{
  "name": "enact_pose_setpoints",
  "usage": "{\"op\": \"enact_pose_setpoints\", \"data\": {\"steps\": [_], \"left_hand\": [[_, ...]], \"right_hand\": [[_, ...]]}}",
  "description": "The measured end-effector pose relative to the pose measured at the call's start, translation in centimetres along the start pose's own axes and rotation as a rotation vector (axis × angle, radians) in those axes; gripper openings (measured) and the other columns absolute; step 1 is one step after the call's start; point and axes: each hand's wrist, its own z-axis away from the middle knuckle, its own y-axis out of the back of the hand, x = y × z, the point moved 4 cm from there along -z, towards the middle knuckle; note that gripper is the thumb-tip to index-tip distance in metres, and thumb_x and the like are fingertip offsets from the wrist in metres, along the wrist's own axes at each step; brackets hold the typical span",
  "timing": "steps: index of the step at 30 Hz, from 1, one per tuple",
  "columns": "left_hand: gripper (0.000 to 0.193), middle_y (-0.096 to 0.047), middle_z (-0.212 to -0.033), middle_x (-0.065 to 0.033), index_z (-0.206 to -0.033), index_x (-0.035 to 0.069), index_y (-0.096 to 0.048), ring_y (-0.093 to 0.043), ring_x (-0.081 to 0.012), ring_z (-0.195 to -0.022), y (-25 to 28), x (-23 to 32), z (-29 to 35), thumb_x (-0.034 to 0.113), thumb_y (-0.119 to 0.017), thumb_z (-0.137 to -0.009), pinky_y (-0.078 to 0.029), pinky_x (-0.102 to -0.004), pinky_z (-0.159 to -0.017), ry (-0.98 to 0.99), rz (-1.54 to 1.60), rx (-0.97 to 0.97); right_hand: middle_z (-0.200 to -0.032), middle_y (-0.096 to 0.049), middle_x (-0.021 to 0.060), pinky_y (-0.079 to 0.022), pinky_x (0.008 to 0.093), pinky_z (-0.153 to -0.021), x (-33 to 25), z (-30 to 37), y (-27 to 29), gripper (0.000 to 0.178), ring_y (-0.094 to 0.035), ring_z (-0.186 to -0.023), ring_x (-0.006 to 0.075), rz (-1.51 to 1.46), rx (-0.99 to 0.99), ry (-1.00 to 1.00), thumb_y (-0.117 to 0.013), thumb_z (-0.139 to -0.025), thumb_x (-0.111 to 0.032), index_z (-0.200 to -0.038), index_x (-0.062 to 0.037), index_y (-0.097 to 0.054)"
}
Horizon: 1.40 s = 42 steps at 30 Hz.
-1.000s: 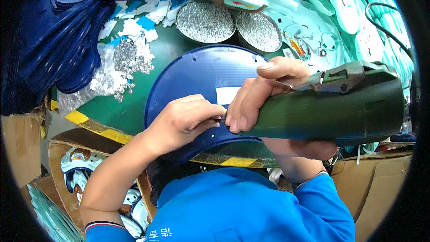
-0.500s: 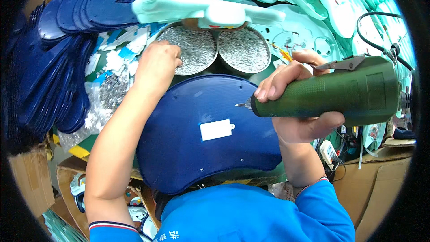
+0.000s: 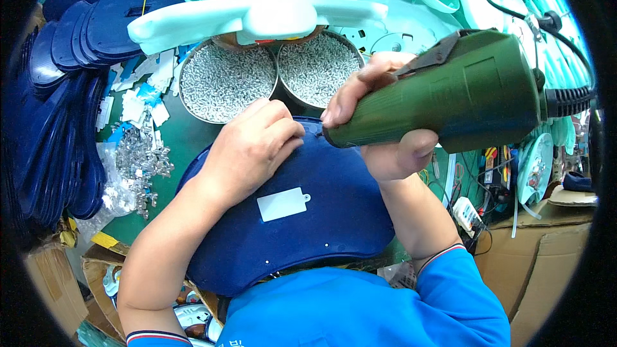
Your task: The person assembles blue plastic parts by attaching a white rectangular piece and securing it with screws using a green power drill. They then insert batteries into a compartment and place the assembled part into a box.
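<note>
My right hand (image 3: 393, 162) grips a green electric screwdriver (image 3: 453, 96), held almost level, its nose pointing left at the far edge of a dark blue curved panel (image 3: 334, 218). The screwdriver's tip meets or hovers just over the panel there; I cannot tell which. Close beside the tip, my left hand (image 3: 254, 144) rests over the panel's far left part with its fingers bent together. Whatever those fingers pinch is hidden. A small white tabbed plate (image 3: 283, 204) sits at the middle of the panel. Small silver screws (image 3: 225, 83) fill two round tins just beyond it.
A pale green molded part (image 3: 276, 19) stands across the back of the tins. Blue panels (image 3: 58, 135) are stacked at left, near loose metal clips (image 3: 143, 160) and white pieces (image 3: 135, 106). More pale green parts crowd the back. A cardboard box (image 3: 546, 263) is at right.
My left hand has come from the left screw tin down to the panel's far edge. The screwdriver has moved left and its tip now reaches that edge. The whole view has shifted slightly.
</note>
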Motion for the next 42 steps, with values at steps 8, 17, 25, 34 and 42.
{"op": "enact_pose_setpoints", "data": {"steps": [8,17,25,34,42], "left_hand": [[0.019,-0.061,-0.080,-0.0047,-0.081,0.007,-0.068,-0.058,-0.0250,-0.074,-0.9,1.0,1.1,0.012,-0.084,-0.072,-0.048,-0.0365,-0.065,0.007,0.083,0.003],[0.027,-0.054,-0.077,-0.0038,-0.075,0.009,-0.063,-0.055,-0.0233,-0.073,0.2,3.9,3.6,0.018,-0.086,-0.063,-0.046,-0.0363,-0.064,0.010,0.125,-0.009],[0.028,-0.052,-0.075,-0.0045,-0.072,0.009,-0.061,-0.054,-0.0237,-0.072,-0.1,3.7,4.8,0.024,-0.083,-0.066,-0.045,-0.0360,-0.063,-0.095,0.019,-0.094],[0.024,-0.053,-0.074,-0.0031,-0.075,0.010,-0.064,-0.055,-0.0214,-0.069,0.0,2.9,4.1,0.024,-0.083,-0.069,-0.045,-0.0344,-0.061,-0.089,0.044,0.092],[0.032,-0.064,-0.083,-0.0096,-0.083,0.006,-0.069,-0.063,-0.0293,-0.080,3.6,-1.5,0.9,0.031,-0.085,-0.070,-0.051,-0.0391,-0.070,-0.017,-0.163,0.241]], "right_hand": [[-0.079,-0.059,0.0111,-0.057,0.0369,-0.063,-1.8,0.7,0.0,0.121,-0.064,-0.070,0.0226,-0.298,-0.011,0.093,-0.047,-0.073,-0.096,-0.141,0.0045,-0.038],[-0.078,-0.059,0.0107,-0.057,0.0372,-0.062,-3.9,4.1,-1.6,0.120,-0.064,-0.069,0.0227,-0.308,-0.111,0.049,-0.044,-0.075,-0.095,-0.142,0.0036,-0.038],[-0.078,-0.059,0.0106,-0.057,0.0371,-0.062,-3.1,4.6,-2.0,0.117,-0.064,-0.069,0.0227,-0.216,-0.183,-0.072,-0.045,-0.076,-0.094,-0.141,0.0028,-0.039],[-0.077,-0.058,0.0105,-0.057,0.0369,-0.062,-3.2,3.2,-0.9,0.114,-0.064,-0.068,0.0227,-0.267,-0.059,0.099,-0.045,-0.078,-0.093,-0.140,0.0020,-0.040],[-0.077,-0.058,0.0104,-0.057,0.0368,-0.062,-2.3,1.7,-1.1,0.111,-0.064,-0.068,0.0227,-0.257,-0.013,0.155,-0.046,-0.079,-0.092,-0.139,0.0012,-0.041]]}}
